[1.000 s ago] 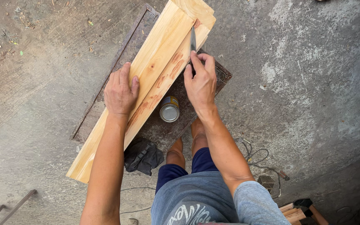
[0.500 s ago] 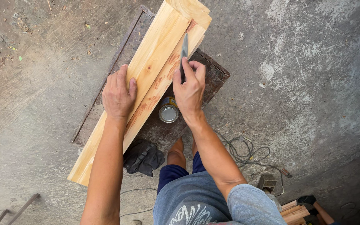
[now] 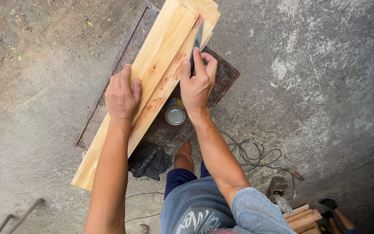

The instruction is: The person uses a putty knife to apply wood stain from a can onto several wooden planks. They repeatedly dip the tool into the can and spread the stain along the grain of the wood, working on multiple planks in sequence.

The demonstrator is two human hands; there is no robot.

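Head view: left hand (image 3: pixel 122 93) spread flat on wooden plank (image 3: pixel 152 73); right hand (image 3: pixel 197 82) pinching putty knife (image 3: pixel 197 41) against plank, beside small can (image 3: pixel 175 112).

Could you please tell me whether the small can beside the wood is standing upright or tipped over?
Upright: the can shows its round top to the camera.

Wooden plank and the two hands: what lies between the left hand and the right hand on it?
In the head view, only the wooden plank lies between the left hand and right hand: its pale face, streaked with reddish-brown filler. The blade sits beyond the right hand.
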